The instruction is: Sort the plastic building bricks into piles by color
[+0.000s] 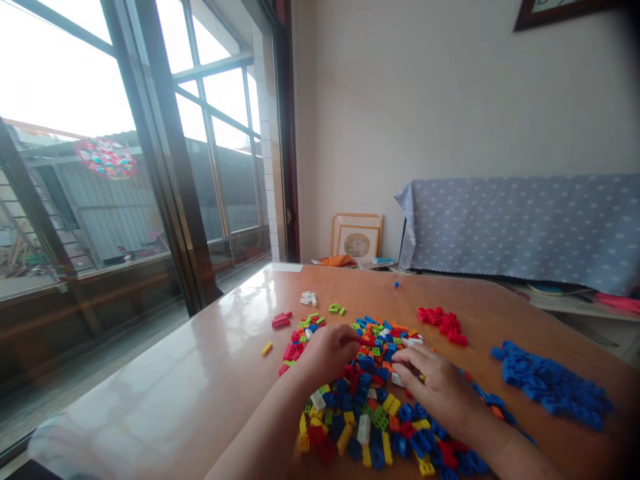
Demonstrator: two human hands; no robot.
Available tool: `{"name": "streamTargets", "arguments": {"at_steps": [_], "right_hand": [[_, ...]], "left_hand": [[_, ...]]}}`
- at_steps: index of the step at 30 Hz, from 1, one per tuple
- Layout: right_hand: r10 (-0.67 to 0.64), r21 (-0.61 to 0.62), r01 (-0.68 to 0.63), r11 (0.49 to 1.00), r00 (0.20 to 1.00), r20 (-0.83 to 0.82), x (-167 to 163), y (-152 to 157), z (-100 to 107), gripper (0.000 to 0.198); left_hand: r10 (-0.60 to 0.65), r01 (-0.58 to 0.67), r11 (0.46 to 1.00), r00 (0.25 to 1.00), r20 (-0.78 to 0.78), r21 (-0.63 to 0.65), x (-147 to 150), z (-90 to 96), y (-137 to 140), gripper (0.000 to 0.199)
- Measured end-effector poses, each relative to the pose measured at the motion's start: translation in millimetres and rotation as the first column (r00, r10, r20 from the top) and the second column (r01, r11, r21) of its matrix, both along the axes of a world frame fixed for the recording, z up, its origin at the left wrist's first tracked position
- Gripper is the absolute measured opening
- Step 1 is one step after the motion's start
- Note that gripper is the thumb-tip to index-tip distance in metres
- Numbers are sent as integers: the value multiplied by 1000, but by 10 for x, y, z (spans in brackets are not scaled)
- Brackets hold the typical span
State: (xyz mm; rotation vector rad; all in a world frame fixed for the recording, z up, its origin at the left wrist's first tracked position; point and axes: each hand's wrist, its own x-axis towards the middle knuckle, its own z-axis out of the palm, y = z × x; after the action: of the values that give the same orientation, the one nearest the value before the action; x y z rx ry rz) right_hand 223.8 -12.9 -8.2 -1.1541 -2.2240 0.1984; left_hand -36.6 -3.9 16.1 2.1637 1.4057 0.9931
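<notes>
A mixed heap of plastic building bricks (364,387) in red, blue, yellow, green, orange and white spreads across the table under both hands. My left hand (333,347) is over the heap's left side, its fingers curled inward. A red brick lies by those fingertips, but whether they grip it is hidden. On the right side of the heap, my right hand (440,383) reaches in with fingers stretched and slightly apart, palm down. Its fingertips are close to a white brick (397,379) and some blue ones. Nothing shows in its grasp.
Sorted piles surround the heap: blue bricks (550,383), red bricks (443,323), white pieces (309,298), lime pieces (337,309) and dark pink bricks (281,320). A lone yellow brick (267,349) lies left, a small blue piece (397,285) far back. The wooden table (200,380) borders a window.
</notes>
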Motion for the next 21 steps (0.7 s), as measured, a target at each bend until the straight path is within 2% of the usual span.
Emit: {"name": "streamTargets", "arguments": {"at_steps": [2,5,7,8,12,17,21], "right_hand": [[-12,-6,12,1000,1000,-9,46,28,-9,21],[-15,-25,14,1000,1000,-25,103,74,-31,25],[-18,-42,17,999,999,-34,125,97,-49,26],[-21,-47,19,999,999,-37,131,105,-56,27],[-29,-64,27,998,999,-33,125,103,-62,29],[-21,-74,18,997,999,-40,128,77,-36,29],[-26,-82,22,996,998,-49,150,78,-21,28]], "left_hand": [[162,-164,986,986,36,38,-157,-3,96,16],[384,-388,921,916,112,18,-449,-50,254,21],[571,-569,821,815,98,-52,-648,-102,340,25],[620,-616,784,780,87,-69,-738,-129,373,26],[720,-712,690,693,30,-130,-982,-224,433,30],[786,-790,587,609,-109,-177,-1026,-278,427,25],[796,-815,548,577,-182,-186,-1005,-295,421,21]]}}
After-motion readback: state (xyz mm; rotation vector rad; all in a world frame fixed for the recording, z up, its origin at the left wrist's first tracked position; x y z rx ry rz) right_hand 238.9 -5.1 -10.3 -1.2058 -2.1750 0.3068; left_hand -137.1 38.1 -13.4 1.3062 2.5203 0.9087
